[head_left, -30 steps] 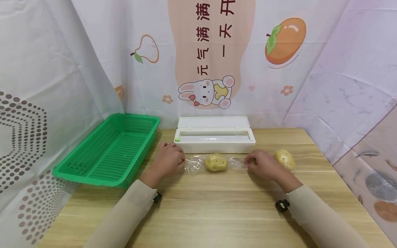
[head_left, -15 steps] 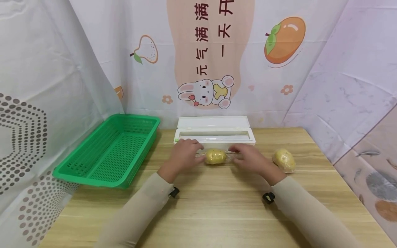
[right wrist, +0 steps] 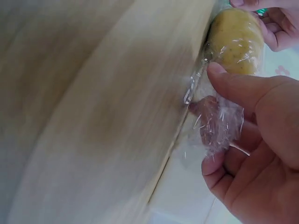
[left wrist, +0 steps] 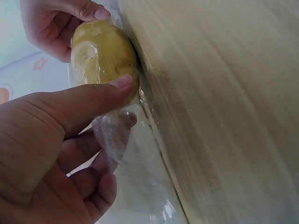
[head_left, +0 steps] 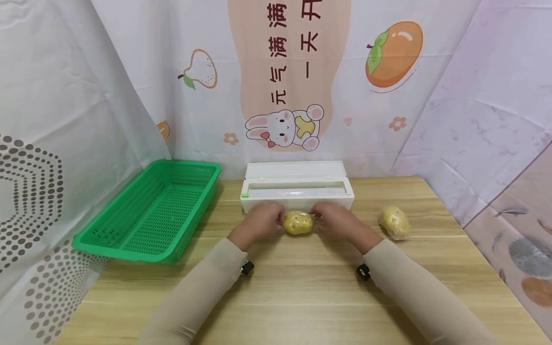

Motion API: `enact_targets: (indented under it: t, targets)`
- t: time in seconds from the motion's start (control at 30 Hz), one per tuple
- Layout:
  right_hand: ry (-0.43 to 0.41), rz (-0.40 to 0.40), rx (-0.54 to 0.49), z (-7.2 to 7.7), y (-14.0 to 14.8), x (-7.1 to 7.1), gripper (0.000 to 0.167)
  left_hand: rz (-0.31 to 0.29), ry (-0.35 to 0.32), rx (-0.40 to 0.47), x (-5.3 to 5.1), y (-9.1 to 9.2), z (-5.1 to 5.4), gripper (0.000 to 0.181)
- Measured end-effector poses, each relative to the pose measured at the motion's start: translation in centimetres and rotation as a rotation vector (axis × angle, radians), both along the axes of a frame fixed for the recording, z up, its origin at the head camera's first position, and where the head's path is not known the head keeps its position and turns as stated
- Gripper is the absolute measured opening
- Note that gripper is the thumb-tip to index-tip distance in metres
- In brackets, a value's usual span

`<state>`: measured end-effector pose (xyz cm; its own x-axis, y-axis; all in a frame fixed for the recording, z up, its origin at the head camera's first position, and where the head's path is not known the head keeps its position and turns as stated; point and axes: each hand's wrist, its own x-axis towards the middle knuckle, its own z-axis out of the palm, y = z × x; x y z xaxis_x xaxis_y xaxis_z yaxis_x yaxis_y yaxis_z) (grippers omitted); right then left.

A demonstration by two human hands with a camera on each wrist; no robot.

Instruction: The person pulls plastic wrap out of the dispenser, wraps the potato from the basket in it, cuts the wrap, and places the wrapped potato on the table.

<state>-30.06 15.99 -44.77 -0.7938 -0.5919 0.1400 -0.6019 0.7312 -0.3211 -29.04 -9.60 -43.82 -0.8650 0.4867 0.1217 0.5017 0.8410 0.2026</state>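
A yellow potato (head_left: 298,222) in clear plastic wrap lies in front of the white wrap box, between my two hands. My left hand (head_left: 264,219) holds the plastic wrap (left wrist: 114,135) at the potato's left end; in the left wrist view its thumb rests on the potato and its index finger is behind the film. On the other end my right hand (head_left: 335,221) holds the bunched plastic wrap (right wrist: 219,121) between thumb and fingers. A second wrapped potato (head_left: 394,223) sits on the table to the right of that hand.
The white wrap box (head_left: 297,203) stands at the back of the wooden table (head_left: 302,297), its lid raised against the printed curtain (head_left: 366,129). A green basket (head_left: 207,203) is at the left edge.
Both hands have come inward from the outer ends of the wrap to the potato's sides. The loose film is now gathered close to the potato. The second potato has stayed put.
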Motion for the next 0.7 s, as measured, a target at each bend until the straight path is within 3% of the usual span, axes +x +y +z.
enact_targets:
  t: [0.17,0.23,0.47,0.57,0.7]
  targets:
    - [0.057,0.039,-0.007,-0.1,0.1,-0.1,0.009,0.007,-0.019,0.027,0.0,-0.1,-0.1,0.036]
    - [0.047,0.038,-0.02,-0.1,0.3,0.0,0.01,0.009,-0.03,0.024,0.0,0.0,-0.1,0.044]
    - [-0.045,0.029,-0.002,0.3,1.0,0.6,0.016,-0.051,-0.111,-0.058,0.9,0.1,0.0,0.045]
    - [-0.057,0.045,0.014,0.3,1.4,1.1,0.016,-0.07,-0.096,-0.053,1.5,0.0,0.1,0.034]
    - [-0.007,0.069,0.032,0.2,1.8,1.9,0.014,-0.12,-0.097,-0.009,2.3,-0.6,-0.2,0.022]
